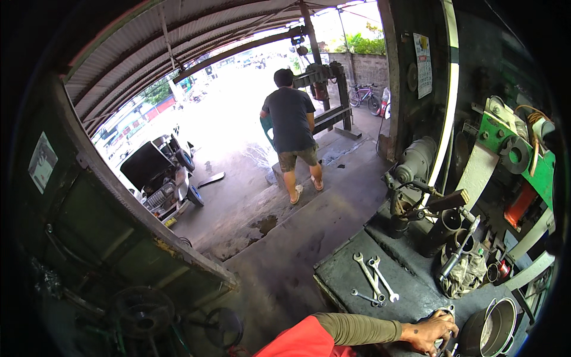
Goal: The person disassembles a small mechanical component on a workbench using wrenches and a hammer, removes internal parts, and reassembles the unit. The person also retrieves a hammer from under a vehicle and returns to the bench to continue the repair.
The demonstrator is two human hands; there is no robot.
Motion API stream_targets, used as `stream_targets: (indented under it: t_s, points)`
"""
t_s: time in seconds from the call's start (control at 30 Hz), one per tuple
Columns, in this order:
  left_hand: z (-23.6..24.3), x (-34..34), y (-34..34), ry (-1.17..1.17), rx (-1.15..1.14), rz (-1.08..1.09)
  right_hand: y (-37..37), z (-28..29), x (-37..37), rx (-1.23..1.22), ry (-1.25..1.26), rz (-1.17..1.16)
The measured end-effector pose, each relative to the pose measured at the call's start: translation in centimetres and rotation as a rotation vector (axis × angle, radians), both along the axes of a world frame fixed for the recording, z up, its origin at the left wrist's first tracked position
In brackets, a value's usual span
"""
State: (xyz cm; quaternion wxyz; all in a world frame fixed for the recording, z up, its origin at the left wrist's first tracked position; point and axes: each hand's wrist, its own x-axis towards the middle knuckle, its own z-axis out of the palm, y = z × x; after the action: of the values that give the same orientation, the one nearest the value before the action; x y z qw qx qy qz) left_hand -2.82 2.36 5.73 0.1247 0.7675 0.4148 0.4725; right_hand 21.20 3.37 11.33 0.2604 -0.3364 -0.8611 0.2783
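My left arm, in a dark olive sleeve with red at the shoulder, reaches in from the lower edge. My left hand (429, 333) is at the near edge of the dark workbench (348, 268), its fingers curled down over a small metal part (450, 310). The hand mostly covers that part, so its kind is unclear. Beyond the hand lie several combination wrenches (373, 278), some crossing one another. A metal pot (490, 327) with handles stands just to the right of the hand. My right hand does not show.
Dark metal cylinders (447, 225), a crumpled cloth (467, 272) and a bench vise (410, 205) crowd the bench's far right. Green machinery (516, 134) rises behind. Another person (288, 119) stands with their back to me at a heavy metal frame (333, 113). A wheeled engine unit (163, 178) stands outside.
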Motion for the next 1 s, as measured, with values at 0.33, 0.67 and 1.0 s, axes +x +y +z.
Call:
stream_targets:
  t_s: [0.33,0.67,1.0]
  points:
    - [2.9,-1.0,-2.2,-0.243,-0.269,-0.012,-2.2,-1.2,-3.5,0.14,0.245,-0.203]
    - [3.8,0.1,-3.1,0.593,-0.28,0.218,4.1,-10.3,6.3,0.087,-0.517,-0.71]
    - [5.8,0.5,-2.2,0.726,-0.331,0.175,6.8,-14.4,4.4,-0.074,-0.546,-0.602]
